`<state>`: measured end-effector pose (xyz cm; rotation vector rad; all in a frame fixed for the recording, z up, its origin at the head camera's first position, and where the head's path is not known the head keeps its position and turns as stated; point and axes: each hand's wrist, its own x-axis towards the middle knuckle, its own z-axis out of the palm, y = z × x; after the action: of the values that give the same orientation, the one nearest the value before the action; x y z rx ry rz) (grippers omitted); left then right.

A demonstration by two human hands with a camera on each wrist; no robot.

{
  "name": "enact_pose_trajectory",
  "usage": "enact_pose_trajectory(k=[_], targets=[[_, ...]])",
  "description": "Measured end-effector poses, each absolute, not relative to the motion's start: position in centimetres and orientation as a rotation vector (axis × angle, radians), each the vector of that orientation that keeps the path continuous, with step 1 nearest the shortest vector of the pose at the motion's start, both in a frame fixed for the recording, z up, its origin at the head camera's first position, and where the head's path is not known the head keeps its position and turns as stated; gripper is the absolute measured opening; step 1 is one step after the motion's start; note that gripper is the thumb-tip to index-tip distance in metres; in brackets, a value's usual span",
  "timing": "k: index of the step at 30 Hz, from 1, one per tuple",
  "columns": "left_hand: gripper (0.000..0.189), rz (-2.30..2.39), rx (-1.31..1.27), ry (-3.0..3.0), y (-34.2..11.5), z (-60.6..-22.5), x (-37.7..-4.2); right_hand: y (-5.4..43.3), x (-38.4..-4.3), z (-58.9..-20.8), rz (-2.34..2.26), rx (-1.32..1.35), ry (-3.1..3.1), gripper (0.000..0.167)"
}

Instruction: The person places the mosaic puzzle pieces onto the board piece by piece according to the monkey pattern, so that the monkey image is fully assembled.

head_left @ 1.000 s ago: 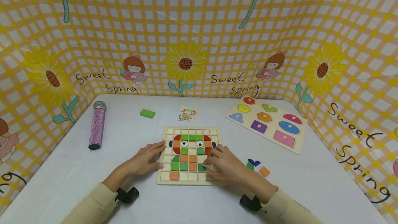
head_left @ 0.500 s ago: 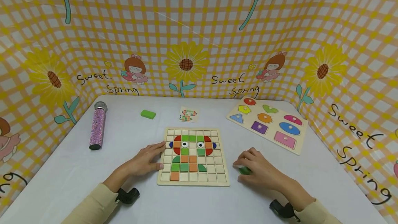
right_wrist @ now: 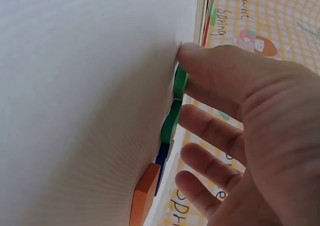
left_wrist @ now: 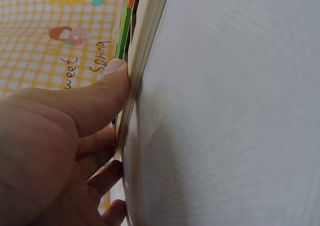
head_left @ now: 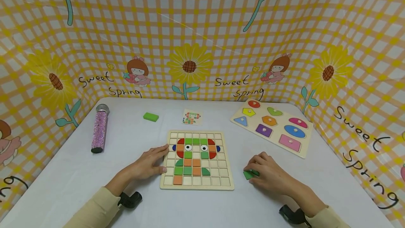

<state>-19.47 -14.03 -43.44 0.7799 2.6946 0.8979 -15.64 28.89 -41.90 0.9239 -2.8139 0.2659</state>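
Observation:
My left hand (head_left: 148,163) rests along the left edge of a wooden grid board (head_left: 220,182), thumb and fingers touching its rim. Coloured square and rounded tiles on the board form a face-like figure with round eyes. To the right of the board, my right hand (head_left: 269,173) is low over the table, thumb and index finger pinching a green tile (head_left: 248,175). Beside that lies a second green tile (right_wrist: 171,123), then a blue tile (right_wrist: 160,163) and an orange tile (right_wrist: 144,196); in the head view the hand hides the last two.
A picture card (head_left: 191,117) lies behind the board, with a green block (head_left: 150,116) to its left. A glittery pink microphone (head_left: 99,129) stands at the far left. A knobbed shape puzzle (head_left: 278,136) lies at the back right.
My right hand has left the board, where a green rounded tile now lies, and moved right to the loose tiles. My left hand has stayed at the board's edge.

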Motion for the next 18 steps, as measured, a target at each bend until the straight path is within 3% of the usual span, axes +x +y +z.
enact_pose_trajectory(k=[18], targets=[[0.072, 0.889, 0.781, 2.711, -14.03, -43.46, -19.38, 28.52, -15.67, -41.56, 0.312, 0.964, -2.776, 0.022]])
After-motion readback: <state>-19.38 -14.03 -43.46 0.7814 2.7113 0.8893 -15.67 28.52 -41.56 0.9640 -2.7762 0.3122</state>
